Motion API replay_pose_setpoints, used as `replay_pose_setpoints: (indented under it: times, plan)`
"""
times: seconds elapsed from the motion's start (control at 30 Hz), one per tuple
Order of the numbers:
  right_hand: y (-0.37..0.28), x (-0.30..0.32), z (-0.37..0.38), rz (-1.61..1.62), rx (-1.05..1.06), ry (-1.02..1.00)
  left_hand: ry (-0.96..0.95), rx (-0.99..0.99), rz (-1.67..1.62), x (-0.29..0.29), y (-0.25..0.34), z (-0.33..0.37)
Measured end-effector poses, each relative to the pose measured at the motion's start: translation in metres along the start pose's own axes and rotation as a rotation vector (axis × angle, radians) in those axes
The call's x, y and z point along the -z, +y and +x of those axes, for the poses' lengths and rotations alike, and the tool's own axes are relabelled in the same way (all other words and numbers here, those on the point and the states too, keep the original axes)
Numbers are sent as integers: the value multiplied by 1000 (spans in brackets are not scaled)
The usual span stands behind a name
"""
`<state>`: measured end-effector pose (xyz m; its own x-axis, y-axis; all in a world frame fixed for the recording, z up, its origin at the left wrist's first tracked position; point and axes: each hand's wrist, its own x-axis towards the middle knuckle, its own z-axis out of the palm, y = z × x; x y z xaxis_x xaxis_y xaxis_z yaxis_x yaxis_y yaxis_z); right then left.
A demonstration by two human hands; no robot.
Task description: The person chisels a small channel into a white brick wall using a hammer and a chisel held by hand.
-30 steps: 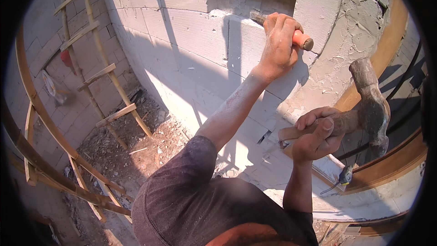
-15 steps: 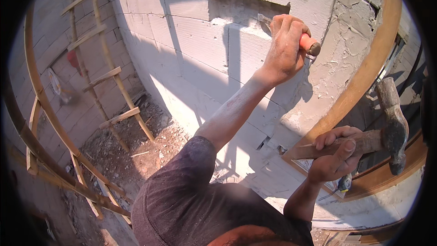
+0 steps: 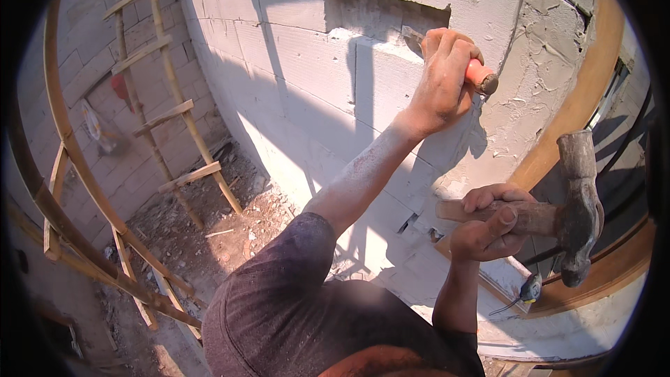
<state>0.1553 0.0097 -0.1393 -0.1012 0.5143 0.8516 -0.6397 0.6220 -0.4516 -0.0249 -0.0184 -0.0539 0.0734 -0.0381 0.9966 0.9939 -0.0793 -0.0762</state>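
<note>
My left hand (image 3: 443, 77) is closed round the orange handle of a chisel (image 3: 482, 77). Its flat metal blade reaches to the lower edge of a rectangular recess (image 3: 384, 15) in the white block wall (image 3: 300, 52); whether the tip touches is hard to make out. Lower down on the right, my right hand (image 3: 488, 227) grips a hammer (image 3: 581, 209) by its wooden handle. The worn steel head points away to the right, apart from the chisel. White dust coats my left forearm.
A wooden ladder (image 3: 167, 63) leans at the left, with curved-looking poles (image 3: 77, 160) nearer me. Rubble (image 3: 230, 230) covers the ground below. To the right stands a wooden frame (image 3: 558, 146); a small yellow-and-black tool (image 3: 530, 290) lies by its lower corner.
My right hand has moved the hammer left and slightly down. The left hand keeps its hold on the chisel near the recess edge; the whole view has shifted slightly.
</note>
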Motion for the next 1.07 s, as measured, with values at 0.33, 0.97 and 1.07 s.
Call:
replay_pose_setpoints:
  times: [0.33,0.97,1.07]
  plan:
    - [-3,-9,5,-1,-146,-130,-19,-12,26,-1,-13,-6]
    - [21,127,-207,-586,-820,-507,-1080,1284,-157,183,83,-270]
    - [16,153,-285,-731,-1078,-662,-1688,1323,-36,237,84,-477]
